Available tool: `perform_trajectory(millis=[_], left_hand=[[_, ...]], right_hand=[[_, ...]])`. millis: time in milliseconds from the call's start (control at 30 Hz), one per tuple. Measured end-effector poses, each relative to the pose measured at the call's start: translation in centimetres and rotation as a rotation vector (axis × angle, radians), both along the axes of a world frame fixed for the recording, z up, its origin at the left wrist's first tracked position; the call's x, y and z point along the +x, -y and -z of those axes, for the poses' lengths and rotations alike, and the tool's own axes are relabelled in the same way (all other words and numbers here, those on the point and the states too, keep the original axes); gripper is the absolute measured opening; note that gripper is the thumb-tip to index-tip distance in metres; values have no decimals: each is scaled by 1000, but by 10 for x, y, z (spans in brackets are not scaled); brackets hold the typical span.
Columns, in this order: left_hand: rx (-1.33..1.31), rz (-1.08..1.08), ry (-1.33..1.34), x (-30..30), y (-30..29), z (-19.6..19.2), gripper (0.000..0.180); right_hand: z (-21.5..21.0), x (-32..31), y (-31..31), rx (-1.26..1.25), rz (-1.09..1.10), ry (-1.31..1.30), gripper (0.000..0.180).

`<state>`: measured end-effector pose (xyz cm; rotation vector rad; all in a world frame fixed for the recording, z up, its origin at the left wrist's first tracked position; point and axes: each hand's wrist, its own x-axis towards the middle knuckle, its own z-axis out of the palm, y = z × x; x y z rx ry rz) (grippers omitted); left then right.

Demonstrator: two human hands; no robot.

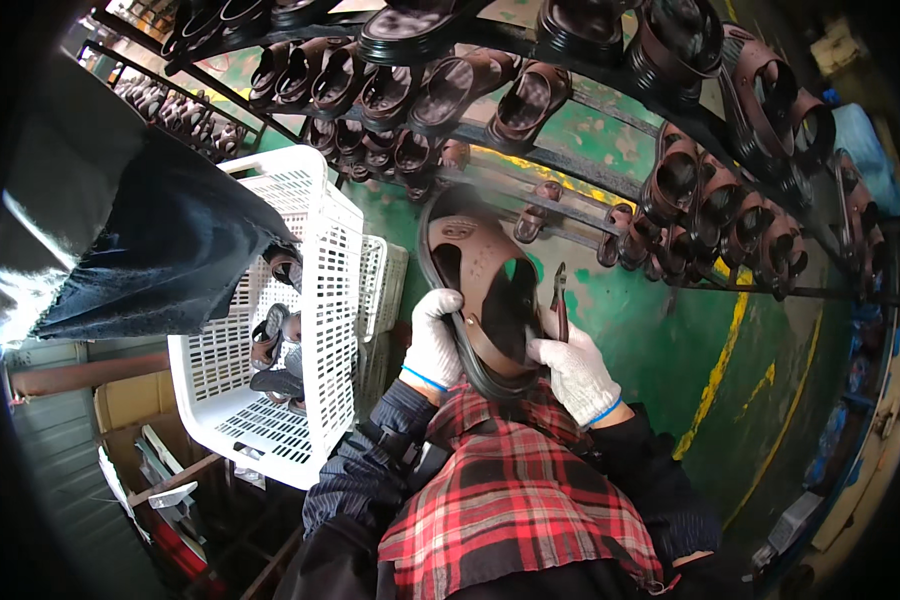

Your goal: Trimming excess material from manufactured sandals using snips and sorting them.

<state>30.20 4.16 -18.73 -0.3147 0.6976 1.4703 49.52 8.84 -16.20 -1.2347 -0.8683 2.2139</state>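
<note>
In front of my chest is a brown sandal (482,275) with a dark sole, its upper turned toward me. My left hand (433,342), in a white knit glove, is closed on the sandal's left edge. My right hand (578,368), gloved the same way, is closed around a small pair of nippers (560,298) whose jaws point up. Its thumb and fingers also sit against the right side of the sandal near the strap. The parts of the nippers inside the palm are hidden.
A white plastic basket (335,300) with several sandals inside stands on my left, beside a shiny black sheet (160,240). Black metal racks (570,160) filled with brown sandals cross ahead and to the right. Yellow lines mark the green floor (660,350).
</note>
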Motion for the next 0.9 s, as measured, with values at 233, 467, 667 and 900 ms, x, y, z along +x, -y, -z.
perform_trajectory(millis=[233, 467, 667, 900], left_hand=[[-109, 6, 46, 16, 10, 29, 35], [-82, 55, 125, 9, 14, 23, 44], [-74, 64, 141, -1, 16, 26, 39], [-98, 51, 25, -7, 23, 33, 34]], right_hand=[[11, 2, 3, -173, -12, 96, 34], [10, -6, 0, -200, -73, 149, 31], [12, -19, 3, -188, -76, 173, 33], [25, -30, 12, -236, 51, 164, 36]])
